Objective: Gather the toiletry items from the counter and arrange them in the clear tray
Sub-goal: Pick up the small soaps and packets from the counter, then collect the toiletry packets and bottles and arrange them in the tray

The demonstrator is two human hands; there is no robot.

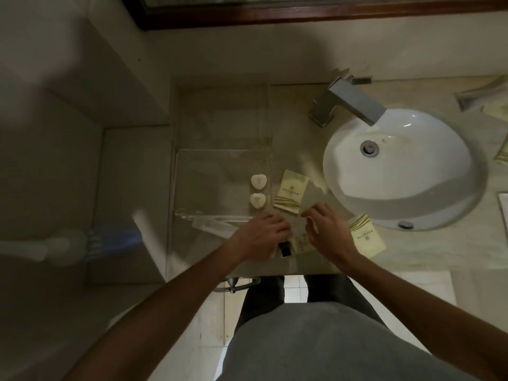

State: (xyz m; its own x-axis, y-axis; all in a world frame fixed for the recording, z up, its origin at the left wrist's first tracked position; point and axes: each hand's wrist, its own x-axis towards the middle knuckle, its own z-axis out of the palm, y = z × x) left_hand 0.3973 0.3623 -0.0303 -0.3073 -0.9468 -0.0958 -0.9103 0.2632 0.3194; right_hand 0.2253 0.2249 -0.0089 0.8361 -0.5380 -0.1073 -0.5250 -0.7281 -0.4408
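A clear tray (192, 160) sits on the counter left of the sink. Two white heart-shaped soaps (258, 180) (257, 199) lie just inside its right edge. A cream packet (291, 192) lies right of the tray, and a second cream packet (367, 235) lies near the sink's front rim. My left hand (264, 232) and my right hand (327, 229) meet near the counter's front edge, fingers bent over a pale sachet (298, 229). Below them are a small dark item (286, 247) and another cream packet (302, 242). The grip of each hand is hidden.
A long clear-wrapped item (214, 224) lies along the tray's front edge. The white sink (406, 188) and metal tap (354, 101) are to the right. More packets (503, 152) lie at the far right. The wall and mirror frame (302, 17) are behind.
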